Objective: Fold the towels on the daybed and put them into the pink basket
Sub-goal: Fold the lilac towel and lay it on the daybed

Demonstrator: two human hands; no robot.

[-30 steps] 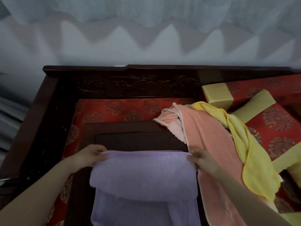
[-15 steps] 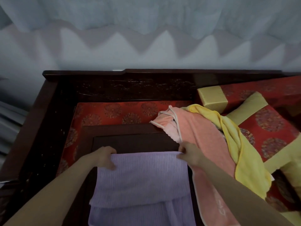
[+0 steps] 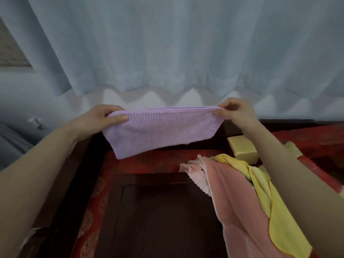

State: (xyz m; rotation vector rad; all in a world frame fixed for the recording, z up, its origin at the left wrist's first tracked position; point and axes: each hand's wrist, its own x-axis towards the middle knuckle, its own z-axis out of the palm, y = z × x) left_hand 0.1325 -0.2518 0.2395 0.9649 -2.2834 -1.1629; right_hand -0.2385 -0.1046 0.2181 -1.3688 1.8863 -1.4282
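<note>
A folded purple towel (image 3: 160, 131) hangs in the air above the daybed, stretched flat between both hands. My left hand (image 3: 104, 118) pinches its upper left corner and my right hand (image 3: 234, 113) pinches its upper right corner. A pink towel (image 3: 240, 205) lies unfolded on the right side of the daybed, with a yellow towel (image 3: 268, 198) draped over it. The pink basket is not in view.
A dark wooden low table (image 3: 158, 220) stands on the red patterned daybed cushion (image 3: 149, 161). Yellow-ended bolsters (image 3: 242, 148) lie at the back right. The daybed's dark wooden rail (image 3: 78, 164) runs along the left. Pale curtains (image 3: 167, 43) hang behind.
Both hands have lifted the purple towel off the low table and raised it into the air, folded shorter. The view has tilted up toward the curtains.
</note>
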